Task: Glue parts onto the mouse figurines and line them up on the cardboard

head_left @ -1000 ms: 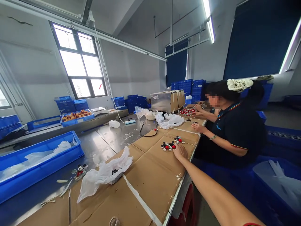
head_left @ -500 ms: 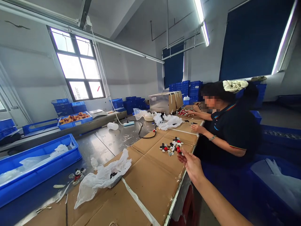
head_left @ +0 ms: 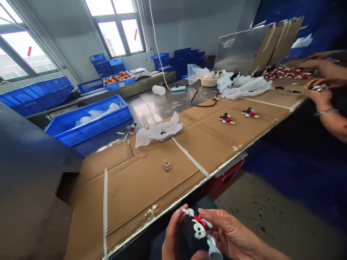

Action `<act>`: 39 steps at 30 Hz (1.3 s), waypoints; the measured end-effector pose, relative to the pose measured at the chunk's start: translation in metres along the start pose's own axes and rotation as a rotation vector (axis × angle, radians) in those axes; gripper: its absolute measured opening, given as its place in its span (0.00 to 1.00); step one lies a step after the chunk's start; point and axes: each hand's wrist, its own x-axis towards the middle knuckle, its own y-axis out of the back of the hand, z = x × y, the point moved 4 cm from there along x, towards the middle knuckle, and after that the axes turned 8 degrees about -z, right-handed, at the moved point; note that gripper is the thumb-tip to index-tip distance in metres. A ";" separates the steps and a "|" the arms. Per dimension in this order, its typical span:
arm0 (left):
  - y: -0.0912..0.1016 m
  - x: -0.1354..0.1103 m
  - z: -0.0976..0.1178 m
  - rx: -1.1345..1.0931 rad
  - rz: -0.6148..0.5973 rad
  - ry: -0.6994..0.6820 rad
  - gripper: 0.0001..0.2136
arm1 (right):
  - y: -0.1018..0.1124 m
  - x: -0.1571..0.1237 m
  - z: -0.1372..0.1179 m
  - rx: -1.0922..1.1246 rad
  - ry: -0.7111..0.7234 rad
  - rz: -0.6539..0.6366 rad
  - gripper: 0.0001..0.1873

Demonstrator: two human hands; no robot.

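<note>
Below the table edge, over my lap, both hands hold one mouse figurine (head_left: 199, 229) with black ears, a white face and red shorts. My left hand (head_left: 171, 233) curls around its left side, the thumb near a white part at the top. From the other side my right hand (head_left: 225, 227) grips it with thumb and fingers. A grey flared piece (head_left: 215, 250) sticks out at the figurine's lower end. Two more mouse figurines, a nearer one (head_left: 226, 118) and a farther one (head_left: 250, 112), lie on the cardboard-covered table (head_left: 141, 191).
A crumpled white plastic bag (head_left: 159, 133) with small black pieces and a tape ring (head_left: 167, 165) lie on the cardboard. A blue crate (head_left: 92, 124) stands at left, near another mouse figurine (head_left: 132, 127). A co-worker's hands (head_left: 320, 92) work at right, by a red-and-white pile (head_left: 288, 72).
My view has swung down and to the right hand's side of the near table. My right hand has left the figurine cluster; a figurine is now in both hands, and my left hand has appeared.
</note>
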 end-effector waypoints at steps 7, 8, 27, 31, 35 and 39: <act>0.017 0.004 0.009 -0.053 -0.139 -0.223 0.24 | -0.008 0.007 0.007 -0.191 -0.069 -0.005 0.30; 0.019 0.007 0.011 -0.061 -0.131 -0.243 0.22 | -0.009 0.008 0.009 -0.219 -0.060 -0.006 0.31; 0.030 -0.022 -0.005 -0.132 0.234 0.114 0.22 | -0.024 0.001 0.009 -0.363 0.043 -0.056 0.22; 0.029 -0.021 -0.005 -0.196 0.275 0.192 0.24 | -0.023 0.004 0.011 -0.378 0.066 -0.037 0.25; 0.027 -0.022 -0.007 -0.174 0.281 0.155 0.24 | -0.023 0.006 0.015 -0.388 0.084 -0.028 0.24; 0.028 -0.023 -0.005 -0.171 0.311 0.168 0.23 | -0.024 0.007 0.016 -0.342 0.066 -0.058 0.26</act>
